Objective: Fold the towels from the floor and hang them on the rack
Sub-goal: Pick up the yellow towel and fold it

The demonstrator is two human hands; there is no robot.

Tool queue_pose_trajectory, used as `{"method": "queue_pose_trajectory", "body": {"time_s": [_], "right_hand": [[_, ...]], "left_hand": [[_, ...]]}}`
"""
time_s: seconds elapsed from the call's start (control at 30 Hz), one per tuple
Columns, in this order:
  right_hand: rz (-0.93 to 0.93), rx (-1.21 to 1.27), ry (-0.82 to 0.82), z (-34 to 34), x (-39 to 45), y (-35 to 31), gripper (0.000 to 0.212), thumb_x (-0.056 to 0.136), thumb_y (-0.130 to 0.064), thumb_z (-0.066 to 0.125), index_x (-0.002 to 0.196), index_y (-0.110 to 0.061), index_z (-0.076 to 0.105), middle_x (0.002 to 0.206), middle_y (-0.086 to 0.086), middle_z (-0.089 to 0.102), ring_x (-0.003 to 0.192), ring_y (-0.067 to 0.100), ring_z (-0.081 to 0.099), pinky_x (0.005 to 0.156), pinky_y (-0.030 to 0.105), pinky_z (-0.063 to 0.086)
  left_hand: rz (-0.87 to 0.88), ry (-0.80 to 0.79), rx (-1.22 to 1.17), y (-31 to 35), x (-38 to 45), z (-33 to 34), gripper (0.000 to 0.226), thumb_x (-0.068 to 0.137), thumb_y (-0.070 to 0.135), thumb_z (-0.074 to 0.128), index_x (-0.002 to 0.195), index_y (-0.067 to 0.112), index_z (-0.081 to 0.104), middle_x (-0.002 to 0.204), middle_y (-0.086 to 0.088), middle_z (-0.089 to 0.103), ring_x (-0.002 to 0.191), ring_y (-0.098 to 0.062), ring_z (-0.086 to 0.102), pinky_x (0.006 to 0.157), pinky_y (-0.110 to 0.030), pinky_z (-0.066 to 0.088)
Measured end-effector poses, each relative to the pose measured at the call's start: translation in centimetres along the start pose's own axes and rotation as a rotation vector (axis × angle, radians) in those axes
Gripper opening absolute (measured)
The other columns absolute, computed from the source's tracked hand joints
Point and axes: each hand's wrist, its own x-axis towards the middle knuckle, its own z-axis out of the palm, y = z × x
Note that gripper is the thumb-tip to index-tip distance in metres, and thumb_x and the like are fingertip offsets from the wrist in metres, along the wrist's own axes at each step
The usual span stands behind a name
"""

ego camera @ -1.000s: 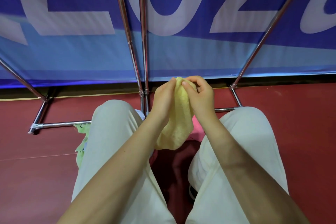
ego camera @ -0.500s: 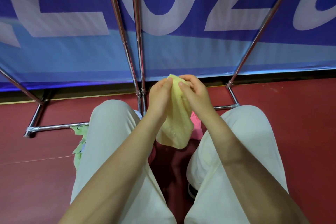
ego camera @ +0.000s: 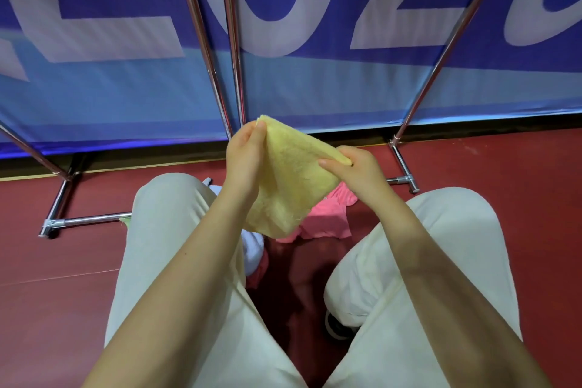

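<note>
The task looks to be at an early-to-middle stage, with one cloth in hand and others waiting. A yellow towel is held up in the air between the knees, in front of the rack; the left hand pinches its upper corner between thumb and fingers, and the right hand pinches the corner to the right, lower down, so the top edge runs taut on a slant while the rest hangs to a point below. It appears doubled over already, though how many layers it has cannot be told. No towel shows on any rack tube in view, so the hanging is judged not yet done for this one; the upper bars lie outside the picture. Still on the floor are a pink towel crumpled just behind the yellow one, a pale blue-white cloth beside the left thigh, and a scrap of green cloth at the outer side of the left leg, touching the rack's foot bar. The floor is a smooth dark red surface with a faint seam line. The chrome rack stands on it, its slanted tubes rising against a large blue banner with big white letters that closes off the space behind. The person crouches in light trousers.
</note>
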Motion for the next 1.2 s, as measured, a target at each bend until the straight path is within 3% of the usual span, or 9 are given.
{"method": "queue_pose_trajectory", "body": {"time_s": [0.1, 0.2, 0.37, 0.5, 0.63, 0.83, 1.0, 1.07, 1.2], "right_hand": [[0.091, 0.273, 0.078, -0.3, -0.4, 0.1, 0.022, 0.086, -0.017, 0.068, 0.084, 0.005, 0.065, 0.076, 0.011, 0.056, 0.073, 0.016, 0.050, 0.067, 0.030, 0.042], [0.123, 0.394, 0.157, 0.0, -1.1, 0.0, 0.006, 0.089, -0.018, 0.065, 0.086, -0.017, 0.070, 0.089, 0.009, 0.068, 0.085, 0.020, 0.061, 0.083, 0.047, 0.052], [0.108, 0.562, 0.301, -0.1, -2.3, -0.7, 0.011, 0.093, -0.019, 0.060, 0.090, -0.023, 0.070, 0.091, -0.003, 0.072, 0.090, 0.012, 0.067, 0.083, 0.032, 0.053], [0.127, 0.589, 0.366, -0.3, -2.6, -0.5, 0.011, 0.093, -0.024, 0.059, 0.093, -0.023, 0.071, 0.093, -0.004, 0.073, 0.094, 0.012, 0.068, 0.083, 0.028, 0.053], [0.158, 0.597, 0.413, -0.1, -2.3, -0.4, 0.012, 0.093, -0.024, 0.059, 0.092, -0.023, 0.071, 0.094, 0.000, 0.073, 0.095, 0.017, 0.068, 0.086, 0.035, 0.054], [0.165, 0.588, 0.437, 0.4, -2.1, -0.3, 0.013, 0.090, -0.027, 0.063, 0.082, -0.023, 0.071, 0.082, -0.004, 0.071, 0.079, 0.007, 0.065, 0.075, 0.028, 0.054], [0.204, 0.601, 0.465, 1.0, -1.4, -0.1, 0.012, 0.090, -0.023, 0.063, 0.080, -0.023, 0.071, 0.077, -0.008, 0.070, 0.075, 0.005, 0.063, 0.073, 0.024, 0.052], [0.243, 0.620, 0.484, 1.3, -1.0, 0.2, 0.012, 0.089, -0.020, 0.065, 0.078, -0.022, 0.071, 0.077, -0.006, 0.070, 0.076, 0.008, 0.064, 0.076, 0.028, 0.053], [0.371, 0.663, 0.493, 2.3, -0.2, 0.8, 0.013, 0.080, -0.024, 0.073, 0.067, -0.020, 0.070, 0.076, 0.000, 0.069, 0.078, 0.016, 0.063, 0.084, 0.043, 0.054]], "left_hand": [[0.036, 0.050, 0.056, -0.7, 0.2, -0.1, 0.026, 0.101, 0.024, 0.044, 0.083, 0.018, 0.063, 0.083, 0.007, 0.058, 0.072, 0.000, 0.049, 0.070, -0.019, 0.039], [0.194, 0.122, 0.200, -1.8, -0.3, 0.6, 0.024, 0.103, 0.022, 0.039, 0.092, 0.012, 0.058, 0.082, 0.006, 0.056, 0.072, -0.004, 0.047, 0.071, -0.025, 0.038], [0.350, 0.060, 0.294, -1.5, -1.3, 1.7, 0.021, 0.104, 0.022, 0.036, 0.094, 0.014, 0.051, 0.080, 0.007, 0.053, 0.069, 0.000, 0.048, 0.067, -0.019, 0.037], [0.227, -0.069, 0.265, -1.2, -1.3, 2.0, 0.018, 0.098, 0.032, 0.052, 0.086, 0.018, 0.056, 0.078, 0.011, 0.053, 0.065, 0.010, 0.049, 0.064, -0.009, 0.039], [0.049, -0.100, 0.212, -1.4, -1.0, 1.9, 0.039, 0.096, 0.039, 0.053, 0.089, 0.002, 0.063, 0.080, -0.002, 0.056, 0.068, -0.005, 0.049, 0.066, -0.022, 0.039], [-0.115, -0.038, 0.031, -1.1, -1.1, 2.2, 0.029, 0.095, 0.042, 0.053, 0.084, 0.015, 0.058, 0.083, -0.003, 0.053, 0.072, -0.011, 0.046, 0.069, -0.029, 0.040], [-0.274, 0.013, -0.073, -1.3, -1.0, 2.7, 0.035, 0.094, 0.040, 0.057, 0.063, 0.025, 0.052, 0.057, 0.010, 0.046, 0.060, -0.013, 0.043, 0.060, -0.030, 0.037], [-0.326, 0.014, -0.106, -1.5, -1.2, 3.0, 0.031, 0.095, 0.038, 0.057, 0.069, 0.022, 0.057, 0.056, 0.010, 0.046, 0.058, -0.012, 0.041, 0.055, -0.027, 0.033], [-0.431, 0.006, -0.233, -2.0, -1.8, 3.3, 0.034, 0.094, 0.037, 0.059, 0.111, 0.009, 0.068, 0.085, 0.000, 0.063, 0.081, -0.016, 0.055, 0.076, -0.029, 0.043]]}}
